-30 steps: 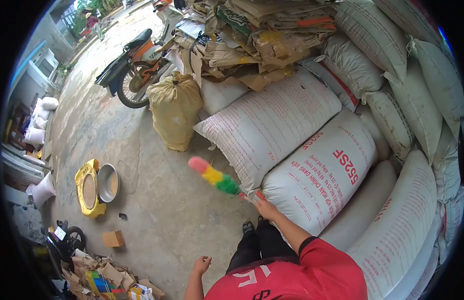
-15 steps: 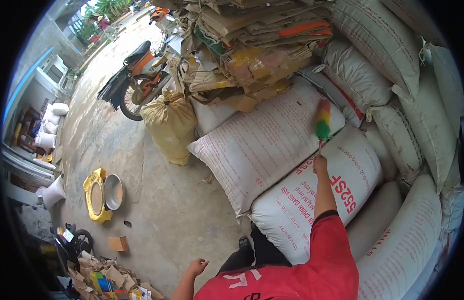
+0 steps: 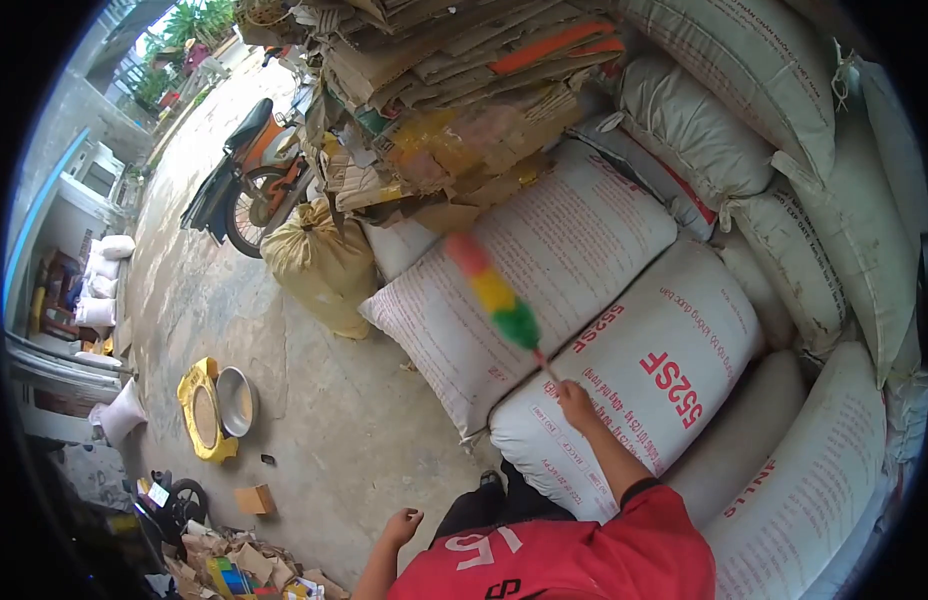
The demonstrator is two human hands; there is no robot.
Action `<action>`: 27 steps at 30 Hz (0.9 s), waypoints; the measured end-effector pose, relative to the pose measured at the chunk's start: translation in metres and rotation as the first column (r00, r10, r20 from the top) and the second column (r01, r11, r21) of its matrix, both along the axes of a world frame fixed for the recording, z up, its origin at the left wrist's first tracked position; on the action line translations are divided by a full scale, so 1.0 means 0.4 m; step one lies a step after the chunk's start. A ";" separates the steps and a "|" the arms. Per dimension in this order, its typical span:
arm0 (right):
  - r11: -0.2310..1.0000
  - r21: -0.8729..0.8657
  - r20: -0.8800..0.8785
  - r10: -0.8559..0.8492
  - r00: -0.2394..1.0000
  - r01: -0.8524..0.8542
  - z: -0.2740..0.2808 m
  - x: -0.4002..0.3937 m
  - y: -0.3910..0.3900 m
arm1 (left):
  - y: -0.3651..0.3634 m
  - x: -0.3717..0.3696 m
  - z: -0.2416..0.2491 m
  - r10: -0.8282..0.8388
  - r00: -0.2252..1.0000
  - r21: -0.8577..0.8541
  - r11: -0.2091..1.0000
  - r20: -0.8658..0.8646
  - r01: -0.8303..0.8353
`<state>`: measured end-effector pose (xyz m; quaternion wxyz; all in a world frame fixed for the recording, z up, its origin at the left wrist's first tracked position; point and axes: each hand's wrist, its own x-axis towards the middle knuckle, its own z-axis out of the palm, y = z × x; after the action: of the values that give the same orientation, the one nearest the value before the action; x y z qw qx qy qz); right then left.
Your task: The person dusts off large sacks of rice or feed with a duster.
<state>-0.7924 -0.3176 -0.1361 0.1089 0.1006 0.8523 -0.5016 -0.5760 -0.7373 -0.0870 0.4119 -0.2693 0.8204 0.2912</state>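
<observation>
My right hand (image 3: pixel 576 404) is wrapped round the thin handle of a duster (image 3: pixel 506 312) with a fluffy red, yellow and green head. The head slants up and left over a full white sack (image 3: pixel 594 235) covered in small red print. Beneath my right forearm lies another stuffed white sack (image 3: pixel 674 330), marked 552SF in large red letters. My left hand (image 3: pixel 404 524) hangs low at my side above the concrete floor, its fingers curled in with nothing showing in them.
Flattened cardboard (image 3: pixel 454 90) is piled behind the sacks, and more sacks (image 3: pixel 784 260) rise at the right. A tied yellow sack (image 3: pixel 322 270) stands near a motorbike (image 3: pixel 254 185). On the floor sit a metal basin (image 3: pixel 235 402), an open yellow bag (image 3: pixel 199 410) and a small carton (image 3: pixel 253 499).
My right hand has swept the duster left and nearer to me, from the sack's far right end across to its left half. My left hand stays low, fingers more curled.
</observation>
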 end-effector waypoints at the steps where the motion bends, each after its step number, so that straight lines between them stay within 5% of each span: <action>1: 0.964 -0.091 -0.013 -0.251 0.968 0.249 -0.016 -0.043 0.049 | 0.010 -0.012 0.012 0.007 1.000 0.019 1.000 -0.023 -0.007; 3: 0.744 -0.363 0.011 -0.598 0.801 0.561 -0.091 -0.131 0.166 | 0.028 -0.024 0.037 -0.010 0.999 0.035 0.999 -0.053 0.012; 4: 0.629 -0.456 0.223 -0.604 0.765 0.630 -0.022 -0.156 0.199 | 0.022 -0.013 0.023 -0.010 0.999 0.036 0.999 -0.049 0.012; 6: 0.533 -0.494 0.340 -0.609 0.717 0.687 -0.094 -0.178 0.199 | 0.007 0.021 -0.023 -0.024 0.998 0.037 0.999 -0.055 0.026; 8: 0.872 -0.203 0.209 -0.406 0.890 0.445 -0.175 -0.115 0.075 | 0.020 0.041 -0.024 -0.018 1.000 0.015 1.000 -0.024 0.019; 10: 0.998 -0.064 0.390 0.017 0.921 0.009 -0.083 -0.005 -0.082 | 0.024 0.055 -0.025 -0.002 1.000 -0.009 1.000 0.004 0.002; 12: 0.880 -0.129 0.211 0.475 0.854 -0.458 -0.173 0.140 -0.208 | 0.029 0.081 -0.022 -0.006 0.999 -0.020 1.000 0.042 0.007; 14: 0.587 -0.104 0.338 0.780 0.526 -0.803 -0.110 0.182 -0.266 | 0.027 0.110 -0.021 0.034 0.999 -0.012 0.999 0.025 -0.033; 16: 0.597 -0.106 0.336 0.774 0.536 -0.795 -0.068 0.187 -0.261 | 0.010 0.134 -0.009 0.056 0.998 -0.013 0.998 0.011 -0.055; 17: 0.617 -0.102 0.340 0.759 0.555 -0.780 -0.062 0.181 -0.250 | 0.016 0.139 0.012 0.103 0.995 0.012 0.995 -0.017 -0.102; 19: 0.852 -0.065 0.264 0.516 0.815 -0.519 -0.084 0.130 -0.195 | 0.014 0.155 0.008 0.206 0.978 0.042 0.978 -0.042 -0.204; 22: 0.969 -0.223 0.061 -0.092 0.994 0.103 -0.125 -0.014 -0.081 | 0.026 0.157 0.048 0.150 0.989 0.029 0.988 0.000 -0.150; 23: 0.845 -0.415 0.262 -0.242 0.934 0.336 -0.040 -0.077 -0.042 | 0.018 0.157 0.043 0.144 0.990 0.028 0.989 -0.010 -0.143; 26: 0.287 -0.754 0.474 -0.386 0.791 0.591 0.019 -0.202 0.045 | -0.001 0.174 0.034 0.085 0.993 -0.016 0.996 0.081 -0.084; 27: 0.290 -0.750 0.473 -0.393 0.789 0.594 -0.003 -0.212 0.033 | -0.001 0.169 0.042 0.095 0.994 0.001 0.995 0.060 -0.095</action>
<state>-0.8771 -0.3042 -0.1375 0.0667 0.3383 0.3819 -0.8575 -0.5084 -0.7379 -0.0703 0.4224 -0.3156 0.7935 0.3038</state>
